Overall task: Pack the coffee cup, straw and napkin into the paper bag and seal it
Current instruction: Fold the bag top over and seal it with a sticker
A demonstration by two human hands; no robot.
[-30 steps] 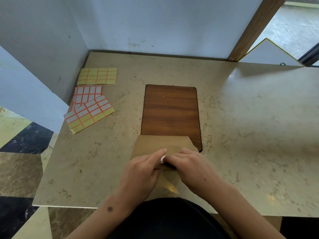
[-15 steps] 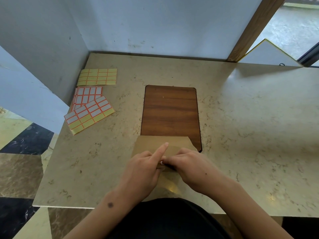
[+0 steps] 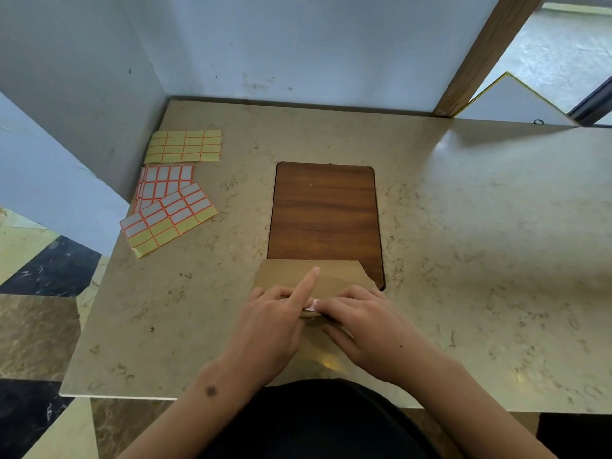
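A: Quick status, left to right. What's off to the side?

B: Upper left of the frame I see three label sheets (image 3: 172,193) lying on the marble counter (image 3: 463,226), well apart from the work. Nothing is touching them.

A: Centre?

B: The paper bag (image 3: 288,276) lies flat at lower centre, its far edge overlapping the wooden inset (image 3: 324,210). My left hand (image 3: 271,329) rests on the bag with the index finger straight and pointing up-frame, the other fingers curled low against the paper. I can't tell if they pinch anything.

A: And the right?

B: My right hand (image 3: 367,329) sits just beside the left, touching it, fingers bent down over the folded bag edge. A small white sticker (image 3: 313,305) shows right between the two hands, on that fold. The fingertips look pressed onto it, but whether they grip or only push I can't tell.

A: Cup, straw, napkin?

B: None visible anywhere. The bag looks very flat, so I can't confirm they're inside; they're hidden if so.

A: Progress call?

B: I judge we're at the sealing step, late in the task: fold made, sticker being pressed down. Left to do: rub the sticker flat, then let go.
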